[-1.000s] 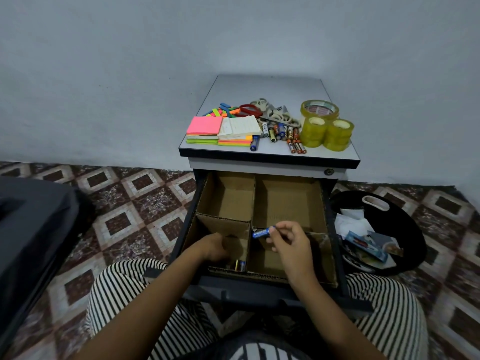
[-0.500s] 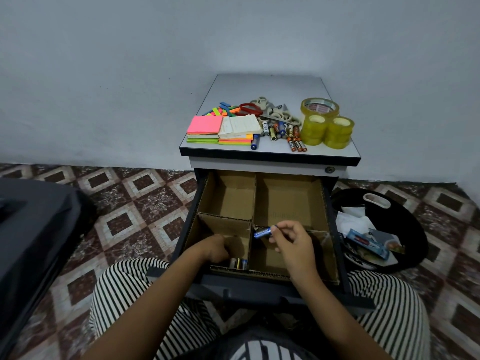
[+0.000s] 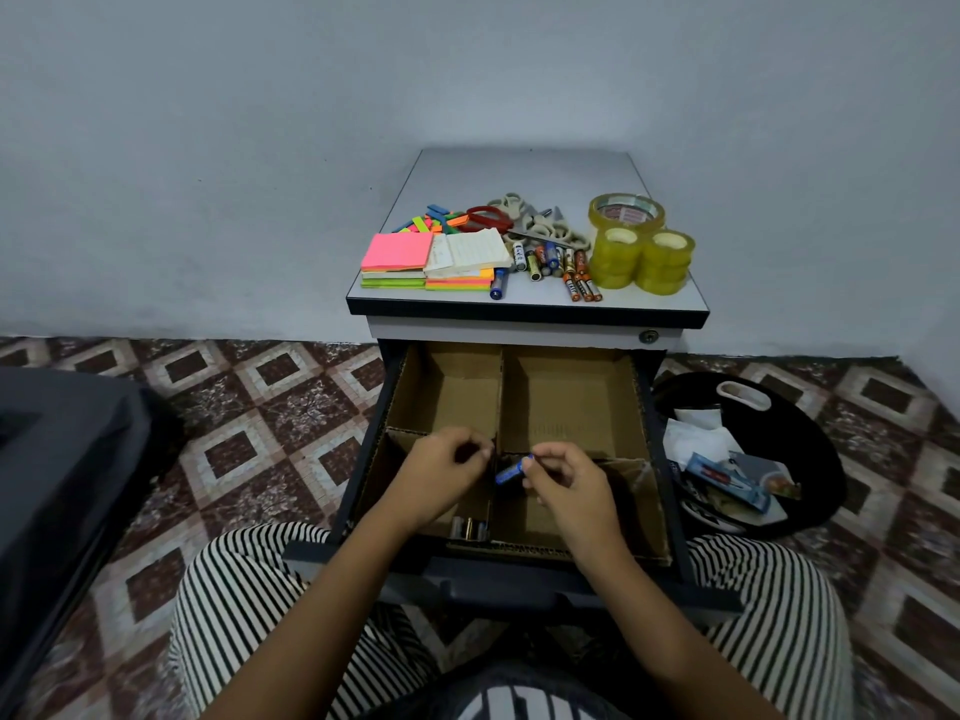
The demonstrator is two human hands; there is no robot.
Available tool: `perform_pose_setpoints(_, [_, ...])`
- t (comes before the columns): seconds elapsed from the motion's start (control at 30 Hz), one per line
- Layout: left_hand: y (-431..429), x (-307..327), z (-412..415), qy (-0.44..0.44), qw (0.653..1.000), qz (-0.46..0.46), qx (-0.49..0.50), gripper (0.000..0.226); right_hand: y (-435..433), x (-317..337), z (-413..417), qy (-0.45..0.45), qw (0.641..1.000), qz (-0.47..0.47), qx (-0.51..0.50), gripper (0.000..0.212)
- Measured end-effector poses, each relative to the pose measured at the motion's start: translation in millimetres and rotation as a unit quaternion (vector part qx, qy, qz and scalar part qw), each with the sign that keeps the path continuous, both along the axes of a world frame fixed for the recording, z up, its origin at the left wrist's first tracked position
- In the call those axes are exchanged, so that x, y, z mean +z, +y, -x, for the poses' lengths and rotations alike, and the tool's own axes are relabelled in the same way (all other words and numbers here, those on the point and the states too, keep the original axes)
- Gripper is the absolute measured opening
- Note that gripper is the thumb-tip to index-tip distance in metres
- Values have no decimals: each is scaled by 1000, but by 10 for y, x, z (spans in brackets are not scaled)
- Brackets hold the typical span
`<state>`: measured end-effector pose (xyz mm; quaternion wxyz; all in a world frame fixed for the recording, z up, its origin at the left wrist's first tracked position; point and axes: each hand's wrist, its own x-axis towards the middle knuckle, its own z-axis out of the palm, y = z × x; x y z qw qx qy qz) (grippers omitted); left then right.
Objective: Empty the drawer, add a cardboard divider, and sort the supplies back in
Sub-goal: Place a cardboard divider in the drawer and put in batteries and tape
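Over cardboard-divided drawer [image 3: 387, 423]: right hand [image 3: 569, 485] pinching blue battery [image 3: 511, 471], left hand [image 3: 441, 475] loosely curled, empty.

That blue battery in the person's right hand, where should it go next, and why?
Probably down into the near-left compartment, passed to the left hand. A few batteries already stand there, and the right hand holds the blue battery just beside the cardboard divider.

The room is dim, with soft, even light and a bluish cast on the wall [image 3: 467, 70]. The corners darken at 10 and 2 o'clock. The tiled floor [image 3: 249, 407] bends and blurs toward the edges.
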<state>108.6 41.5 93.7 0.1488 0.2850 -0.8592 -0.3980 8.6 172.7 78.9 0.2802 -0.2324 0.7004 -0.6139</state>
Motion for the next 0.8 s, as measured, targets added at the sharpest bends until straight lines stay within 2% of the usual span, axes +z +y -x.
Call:
perform_pose_setpoints(0.17, [105, 58, 40, -27, 994, 48, -93, 26, 6, -41, 11, 8, 1000, -4, 8, 14])
perform_pose_setpoints(0.33, [114, 13, 59, -43, 992, 67, -99, 22, -1, -18, 0, 19, 1000, -5, 20, 16])
perform_pose_setpoints(0.43, [88, 23, 23, -39, 997, 26, -68, 20, 1, 26, -14, 0, 1000, 0, 24, 17])
perform_pose_setpoints(0.53, [-24, 14, -62, -41, 998, -41, -4, 8, 5, 29, -13, -11, 1000, 6, 5, 15])
perform_pose_setpoints(0.63, [-208, -12, -153, -93, 991, -85, 34, 1, 3, 13, -3, -13, 1000, 1, -2, 14])
perform_pose_setpoints(0.8, [-388, -107, -175, -205, 976, -64, 29, 25, 5, 8, -3, -11, 1000, -6, 3, 13])
